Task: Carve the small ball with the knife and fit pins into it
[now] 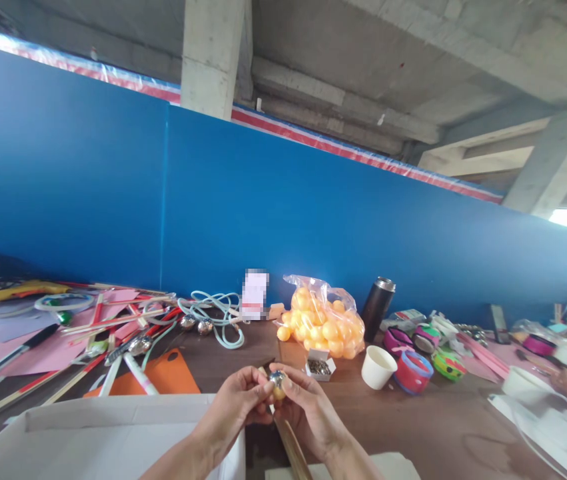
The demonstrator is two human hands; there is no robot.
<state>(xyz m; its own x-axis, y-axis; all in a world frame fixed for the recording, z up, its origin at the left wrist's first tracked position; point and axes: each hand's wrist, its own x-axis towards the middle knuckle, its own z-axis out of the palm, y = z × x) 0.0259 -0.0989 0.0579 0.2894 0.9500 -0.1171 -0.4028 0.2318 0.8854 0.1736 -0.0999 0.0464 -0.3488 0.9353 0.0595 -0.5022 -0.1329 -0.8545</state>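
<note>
Both hands meet above the table [413,433]: left hand [236,403] and right hand [308,410] fingers pinch a small metal ball [277,379] together, steadying it.

No readable text, brand or nr anywhere. The white card [254,293] at the table's back edge, by the blue wall, is blurred out. The black flask [378,308], paper cup [378,367] and tape rolls [413,371] show no legible print.
</note>
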